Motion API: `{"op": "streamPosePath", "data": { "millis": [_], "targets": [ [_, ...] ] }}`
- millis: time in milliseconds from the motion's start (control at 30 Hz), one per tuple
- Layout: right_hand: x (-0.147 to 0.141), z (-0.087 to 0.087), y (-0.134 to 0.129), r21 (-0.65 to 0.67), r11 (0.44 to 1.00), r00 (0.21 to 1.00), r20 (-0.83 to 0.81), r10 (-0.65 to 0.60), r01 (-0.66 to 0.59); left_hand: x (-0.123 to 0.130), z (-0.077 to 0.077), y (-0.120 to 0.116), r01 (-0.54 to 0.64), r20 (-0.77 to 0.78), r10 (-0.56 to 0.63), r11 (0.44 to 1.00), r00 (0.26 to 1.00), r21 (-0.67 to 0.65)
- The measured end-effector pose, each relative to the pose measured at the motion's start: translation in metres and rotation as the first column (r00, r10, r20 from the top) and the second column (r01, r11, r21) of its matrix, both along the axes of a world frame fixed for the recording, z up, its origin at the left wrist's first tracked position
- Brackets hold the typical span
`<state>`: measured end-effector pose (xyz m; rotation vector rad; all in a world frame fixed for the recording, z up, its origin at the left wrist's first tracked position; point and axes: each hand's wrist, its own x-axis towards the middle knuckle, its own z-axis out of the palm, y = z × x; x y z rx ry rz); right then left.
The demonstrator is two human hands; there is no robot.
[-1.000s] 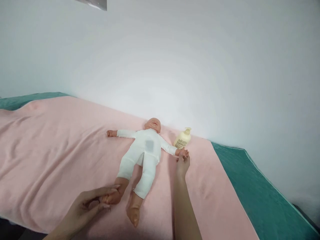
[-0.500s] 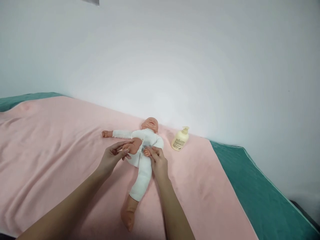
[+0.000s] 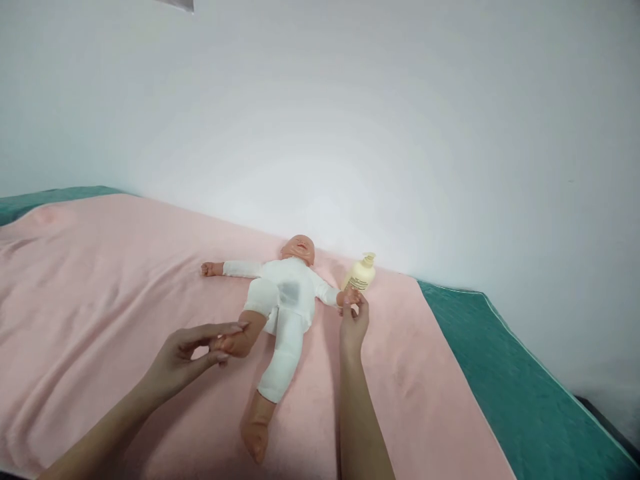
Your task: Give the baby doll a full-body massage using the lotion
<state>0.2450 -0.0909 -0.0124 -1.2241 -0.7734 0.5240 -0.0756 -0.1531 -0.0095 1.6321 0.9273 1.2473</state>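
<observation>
A baby doll (image 3: 296, 293) with a white cloth body lies on its back, head away from me. My left hand (image 3: 193, 353) pinches the foot of the doll's leg on the left, which is bent at the knee and raised. Between the fingertips of my right hand (image 3: 354, 323) is the doll's hand on the right side, its arm stretched outward. The other leg lies straight toward me, and the other arm reaches out to the left. A pale yellow pump bottle (image 3: 363, 273) stands just behind my right hand, its lower part partly covered by the doll's hand.
A pink blanket (image 3: 125, 287) with folds on the left lies under the doll. Green cloth (image 3: 520, 373) shows at the right and far left. A pale wall (image 3: 320, 120) rises directly behind the doll's head and the bottle.
My left hand has drawn the doll's foot down and left, away from its belly. My right hand has carried the doll's hand outward to the right, beside the bottle.
</observation>
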Motion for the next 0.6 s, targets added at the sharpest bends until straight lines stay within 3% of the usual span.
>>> {"op": "streamPosePath", "data": {
  "millis": [100,267,400,600],
  "targets": [
    [0.022,-0.008,0.008,-0.084,0.995,0.967,-0.247,-0.068,0.048,-0.014,-0.011,-0.017,0.004,-0.139,-0.001,1.0,0.99,0.026],
    [0.035,-0.02,0.016,-0.161,0.987,0.923,-0.379,-0.072,0.011,-0.028,-0.028,-0.044,0.148,-0.337,-0.099,0.981,0.936,0.125],
    [0.032,-0.02,0.015,-0.179,0.984,0.898,-0.43,-0.087,0.01,-0.033,-0.04,-0.055,0.241,-0.423,-0.128,0.944,0.897,0.225],
    [0.027,-0.011,0.01,-0.175,0.984,0.918,-0.383,-0.107,0.041,-0.034,-0.041,-0.057,0.224,-0.388,-0.16,0.966,0.908,0.126]
  ]
}}
